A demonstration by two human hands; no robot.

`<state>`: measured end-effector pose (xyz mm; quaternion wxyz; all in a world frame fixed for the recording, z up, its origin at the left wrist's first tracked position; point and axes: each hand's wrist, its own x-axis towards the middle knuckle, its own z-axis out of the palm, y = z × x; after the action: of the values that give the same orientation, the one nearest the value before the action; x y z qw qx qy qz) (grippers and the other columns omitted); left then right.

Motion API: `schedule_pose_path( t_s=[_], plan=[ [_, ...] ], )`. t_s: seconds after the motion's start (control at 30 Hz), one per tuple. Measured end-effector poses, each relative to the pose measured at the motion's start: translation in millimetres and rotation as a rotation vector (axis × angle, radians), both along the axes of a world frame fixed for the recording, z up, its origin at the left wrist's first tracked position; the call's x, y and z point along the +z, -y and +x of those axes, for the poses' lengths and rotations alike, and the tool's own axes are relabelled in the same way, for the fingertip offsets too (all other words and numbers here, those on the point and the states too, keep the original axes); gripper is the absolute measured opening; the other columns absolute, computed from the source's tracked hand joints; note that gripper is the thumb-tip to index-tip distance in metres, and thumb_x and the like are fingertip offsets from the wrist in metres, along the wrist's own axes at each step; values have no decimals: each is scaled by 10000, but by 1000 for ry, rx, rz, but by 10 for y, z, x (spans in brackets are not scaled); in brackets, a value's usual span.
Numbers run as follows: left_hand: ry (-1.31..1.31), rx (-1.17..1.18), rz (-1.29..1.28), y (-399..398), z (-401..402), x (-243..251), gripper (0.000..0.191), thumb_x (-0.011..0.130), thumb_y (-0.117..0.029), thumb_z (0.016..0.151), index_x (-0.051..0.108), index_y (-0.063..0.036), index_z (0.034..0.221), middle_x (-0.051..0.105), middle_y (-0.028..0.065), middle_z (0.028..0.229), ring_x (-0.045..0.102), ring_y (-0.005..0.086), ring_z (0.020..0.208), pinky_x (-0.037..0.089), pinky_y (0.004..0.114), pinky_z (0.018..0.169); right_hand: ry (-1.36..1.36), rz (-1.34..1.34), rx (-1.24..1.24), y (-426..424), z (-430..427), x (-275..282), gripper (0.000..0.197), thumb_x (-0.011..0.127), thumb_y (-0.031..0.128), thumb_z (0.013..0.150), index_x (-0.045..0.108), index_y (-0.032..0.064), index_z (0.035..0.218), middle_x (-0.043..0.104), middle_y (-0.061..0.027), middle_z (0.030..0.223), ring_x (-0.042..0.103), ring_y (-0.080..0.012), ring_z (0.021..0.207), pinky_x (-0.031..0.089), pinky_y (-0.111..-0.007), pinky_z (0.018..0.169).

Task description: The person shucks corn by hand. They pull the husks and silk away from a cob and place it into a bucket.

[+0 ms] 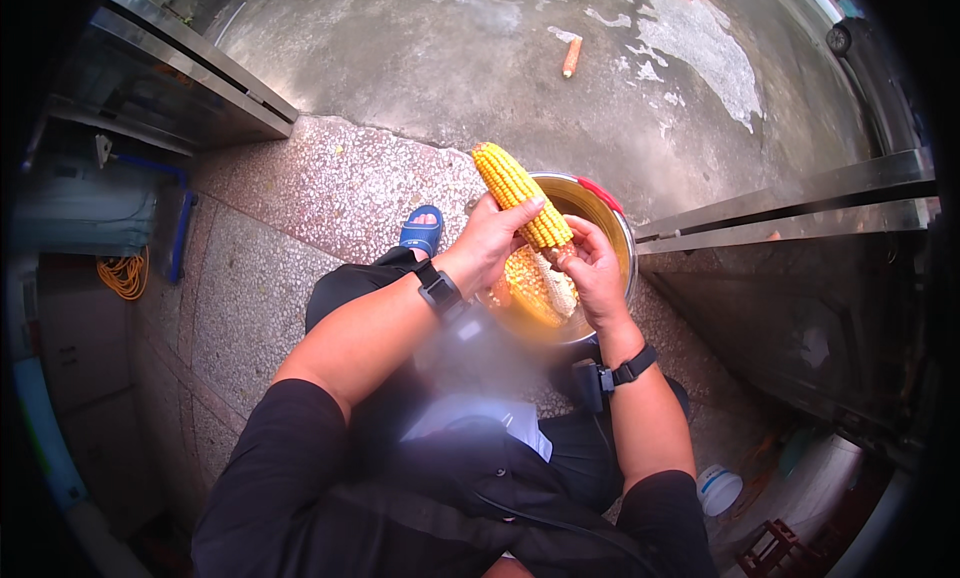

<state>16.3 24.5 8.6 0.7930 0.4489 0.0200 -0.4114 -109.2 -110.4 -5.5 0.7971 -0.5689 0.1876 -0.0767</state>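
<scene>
My left hand (491, 233) grips the middle of an ear of yellow corn (506, 177), its thumb on the kernels. The ear slants, with its upper end up and to the left. At its lower end, where reddish cob shows bare of kernels, my right hand (596, 267) holds it with fingers and thumb. Both hands are over a round metal basin (631, 267) with a red patch on its rim. Inside the basin lie loose yellow kernels (523, 273) and a pale stripped cob (559, 289). Blur veils the basin's near side.
A reddish cob (572, 57) lies on the concrete ahead. Metal door leaves stand at left (225, 90) and right (787, 203). A white tub (720, 490) is at lower right, near a red stool (776, 544). An orange cable coil (124, 274) hangs at left.
</scene>
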Motion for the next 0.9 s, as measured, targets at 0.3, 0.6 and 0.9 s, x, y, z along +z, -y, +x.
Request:
schedule_pose_path(
  t_s=[0.3, 0.6, 0.9],
  plan=[
    [30, -30, -13, -15, 4, -32, 279, 676, -165, 973, 565, -43, 1198, 663, 72, 1111, 661, 203, 1038, 541, 386, 927, -74, 44, 37, 32, 9, 49, 535, 658, 148, 885, 510, 57, 1390, 626, -80, 1229, 634, -162, 1067, 538, -307, 865],
    [55, -24, -36, 0, -34, -28, 260, 683, -126, 962, 570, -26, 1175, 665, 81, 1083, 666, 198, 1003, 547, 372, 912, -101, 2, 28, -28, 21, 31, 517, 700, 105, 925, 491, 4, 1388, 617, -90, 1236, 621, -145, 1071, 516, -285, 917],
    [17, -20, 4, 2, -26, -70, 247, 674, -144, 974, 573, -26, 1166, 669, 87, 1084, 669, 207, 1008, 547, 377, 918, -24, -25, 36, -29, 14, -32, 534, 694, 88, 921, 485, 20, 1407, 623, -58, 1213, 624, -119, 1014, 535, -281, 860]
  ],
)
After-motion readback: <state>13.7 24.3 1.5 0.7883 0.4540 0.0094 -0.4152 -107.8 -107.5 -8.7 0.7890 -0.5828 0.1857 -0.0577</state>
